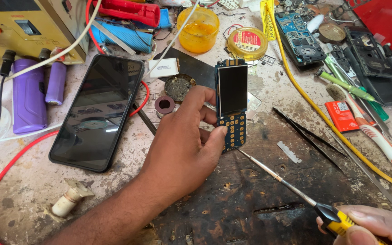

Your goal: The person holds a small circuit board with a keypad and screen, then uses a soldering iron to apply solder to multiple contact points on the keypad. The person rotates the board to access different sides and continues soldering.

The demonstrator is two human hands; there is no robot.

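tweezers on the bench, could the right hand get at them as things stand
Probably not straight away: the right hand is closed around a screwdriver. The black tweezers lie bare on the workbench just beyond it, with nothing on top, so the path looks free.

Dark rectangular screen (pixel 232 89) on small phone board (pixel 231 105), upright at centre. Large black smartphone screen (pixel 97 111), glossy, flat on bench (pixel 232 199) at left. Red packet (pixel 342 116) right, white square label. Yellow tin (pixel 247 42), red round label.
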